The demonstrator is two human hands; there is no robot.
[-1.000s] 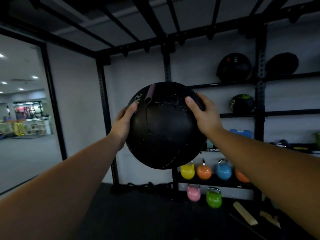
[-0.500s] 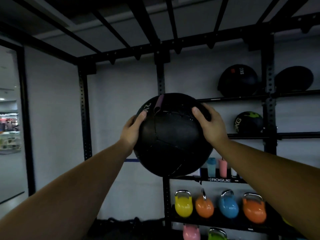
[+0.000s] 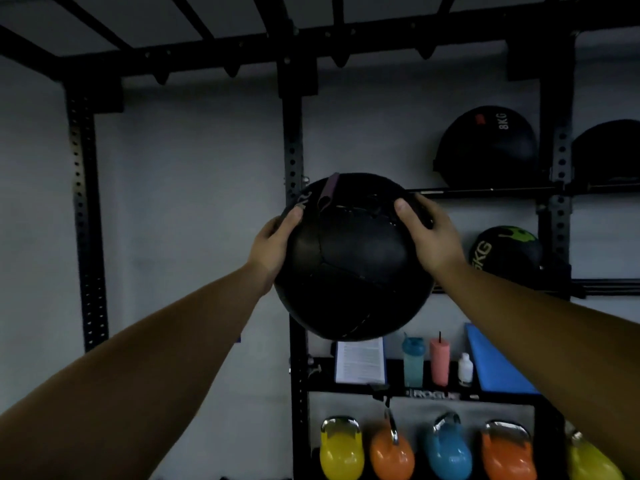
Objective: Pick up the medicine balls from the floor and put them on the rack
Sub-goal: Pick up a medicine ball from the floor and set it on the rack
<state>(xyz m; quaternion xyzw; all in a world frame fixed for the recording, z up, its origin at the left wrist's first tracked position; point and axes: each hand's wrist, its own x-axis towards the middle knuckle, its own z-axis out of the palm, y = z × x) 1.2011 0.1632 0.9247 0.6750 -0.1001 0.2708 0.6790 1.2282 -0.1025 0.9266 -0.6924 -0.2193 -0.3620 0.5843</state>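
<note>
Ball in hand: black medicine ball [image 3: 353,258] — clasped between left hand [image 3: 273,244] and right hand [image 3: 433,237], not yet shelved
Already racked: 8KG ball [image 3: 485,147] at rack [image 3: 292,140] top shelf's right end — floor unseen

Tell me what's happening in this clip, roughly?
A person holds a black medicine ball up in front of a black storage rack, left hand and right hand gripping its sides. The ball is in the air, not yet shelved. Two balls already sit on the rack: an 8KG ball on top and a green-marked ball below it. Coloured kettlebells line the bottom shelf.
</note>
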